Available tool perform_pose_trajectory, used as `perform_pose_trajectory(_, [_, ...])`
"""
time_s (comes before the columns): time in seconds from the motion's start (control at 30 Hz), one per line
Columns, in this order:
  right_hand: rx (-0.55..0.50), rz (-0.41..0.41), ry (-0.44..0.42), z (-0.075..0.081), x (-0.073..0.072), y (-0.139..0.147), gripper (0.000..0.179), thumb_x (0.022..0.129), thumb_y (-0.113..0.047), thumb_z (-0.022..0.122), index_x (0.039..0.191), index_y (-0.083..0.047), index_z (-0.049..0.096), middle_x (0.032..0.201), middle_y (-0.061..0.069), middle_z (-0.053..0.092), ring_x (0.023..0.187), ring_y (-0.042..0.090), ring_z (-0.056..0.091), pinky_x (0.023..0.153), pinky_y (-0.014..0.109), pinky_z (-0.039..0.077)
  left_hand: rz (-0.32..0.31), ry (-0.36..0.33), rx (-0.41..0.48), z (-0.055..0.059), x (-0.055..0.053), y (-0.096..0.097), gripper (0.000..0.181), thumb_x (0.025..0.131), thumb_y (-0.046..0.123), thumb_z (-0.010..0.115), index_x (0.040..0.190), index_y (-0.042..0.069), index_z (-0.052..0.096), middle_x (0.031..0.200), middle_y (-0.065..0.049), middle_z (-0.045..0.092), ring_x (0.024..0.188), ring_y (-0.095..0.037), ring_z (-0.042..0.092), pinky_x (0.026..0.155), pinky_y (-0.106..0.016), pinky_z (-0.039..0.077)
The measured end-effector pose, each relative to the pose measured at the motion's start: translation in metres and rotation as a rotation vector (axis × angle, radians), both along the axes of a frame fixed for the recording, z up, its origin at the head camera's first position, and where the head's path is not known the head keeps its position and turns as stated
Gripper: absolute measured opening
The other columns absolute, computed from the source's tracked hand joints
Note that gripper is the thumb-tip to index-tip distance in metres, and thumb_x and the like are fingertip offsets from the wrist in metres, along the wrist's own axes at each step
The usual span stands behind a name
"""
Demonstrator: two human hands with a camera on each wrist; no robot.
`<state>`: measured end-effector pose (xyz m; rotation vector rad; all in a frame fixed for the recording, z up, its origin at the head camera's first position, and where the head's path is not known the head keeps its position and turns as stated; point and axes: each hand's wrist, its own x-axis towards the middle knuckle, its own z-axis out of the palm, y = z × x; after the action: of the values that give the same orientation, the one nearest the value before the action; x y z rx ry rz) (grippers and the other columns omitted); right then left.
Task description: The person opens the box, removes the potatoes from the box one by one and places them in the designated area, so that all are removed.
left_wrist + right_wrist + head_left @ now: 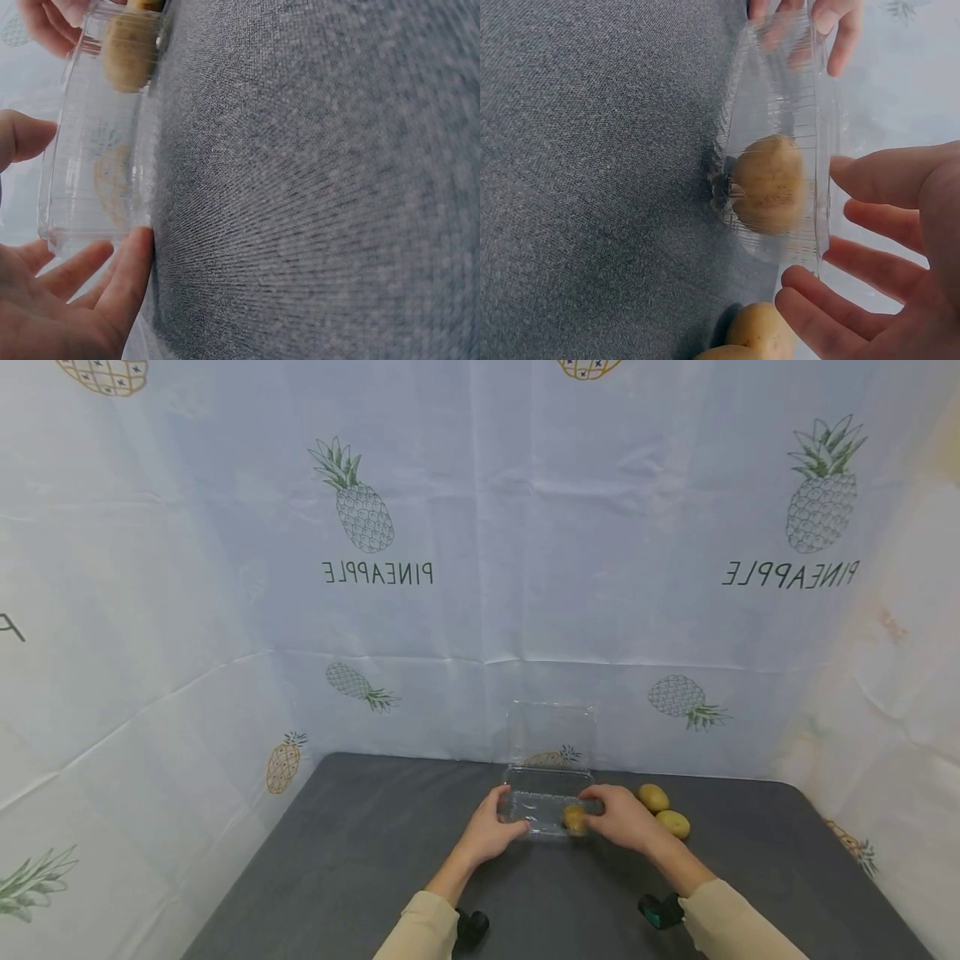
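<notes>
A clear plastic clamshell container [542, 806] sits on the dark table, its clear lid [551, 733] raised at the back. Inside, toward the right end, lies a yellow-brown potato [771, 184]. My left hand [489, 828] holds the left end, with the thumb at the near rim and the fingers along the end wall. At the right end, my right hand [619, 816] has its thumb on the rim and its other fingers spread around the corner. Just beyond the right hand, two more potatoes [653, 797] lie side by side on the table.
The grey cloth-covered table [375, 835] reaches back to a white curtain [480, 610] printed with pineapples, which also hangs at both sides. Dark wrist-worn devices [660, 911] show near both sleeves.
</notes>
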<state>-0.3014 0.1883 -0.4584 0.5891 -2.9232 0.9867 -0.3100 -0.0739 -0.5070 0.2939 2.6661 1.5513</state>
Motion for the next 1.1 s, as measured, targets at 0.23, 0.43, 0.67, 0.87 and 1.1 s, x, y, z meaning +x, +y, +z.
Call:
perform_pose_trajectory(0.23, [0.057,-0.027,-0.028,-0.005,-0.009,-0.006,0.039,0.085,-0.013,0.081,0.121,-0.002,0.07,0.117,0.015,0.069,0.105,0.037,0.065,0.083,0.048,0.054,-0.001,0.004,-0.003,-0.001,-0.001,-0.002,0.077,0.086,0.028,0.077,0.151,0.006,0.043,0.143,-0.019,0.051,0.107,-0.03,0.06,0.084,-0.049,0.05])
perform_pose_trajectory(0.43, [0.11,-0.048,-0.041,-0.006,-0.016,-0.01,0.041,0.083,-0.013,0.082,0.122,-0.004,0.07,0.117,0.014,0.068,0.103,0.034,0.065,0.081,0.047,0.053,-0.005,0.016,0.005,0.0,-0.001,-0.002,0.078,0.085,0.028,0.077,0.151,0.004,0.043,0.142,-0.02,0.051,0.104,-0.029,0.06,0.082,-0.048,0.05])
perform_pose_trajectory(0.67, [0.109,-0.012,-0.079,-0.007,-0.021,-0.013,0.044,0.084,-0.014,0.081,0.124,-0.002,0.068,0.12,0.018,0.066,0.107,0.038,0.064,0.085,0.05,0.053,-0.004,0.026,-0.002,-0.002,-0.002,-0.001,0.078,0.084,0.027,0.077,0.151,0.005,0.043,0.141,-0.019,0.052,0.101,-0.025,0.059,0.079,-0.047,0.05])
perform_pose_trajectory(0.87, [0.119,-0.008,-0.081,-0.014,-0.027,-0.016,0.05,0.082,-0.015,0.083,0.127,0.001,0.066,0.12,0.018,0.067,0.109,0.038,0.063,0.09,0.052,0.051,0.004,0.023,-0.002,-0.003,0.0,0.002,0.078,0.084,0.027,0.077,0.151,0.005,0.044,0.14,-0.017,0.053,0.099,-0.024,0.059,0.077,-0.044,0.05])
perform_pose_trajectory(1.1, [0.13,-0.032,-0.064,-0.019,-0.033,-0.02,0.055,0.077,-0.023,0.09,0.124,-0.002,0.068,0.111,0.009,0.069,0.098,0.028,0.065,0.085,0.049,0.053,0.01,0.033,-0.007,-0.005,-0.002,0.0,0.077,0.084,0.026,0.077,0.15,0.005,0.045,0.139,-0.017,0.054,0.099,-0.024,0.059,0.078,-0.045,0.049])
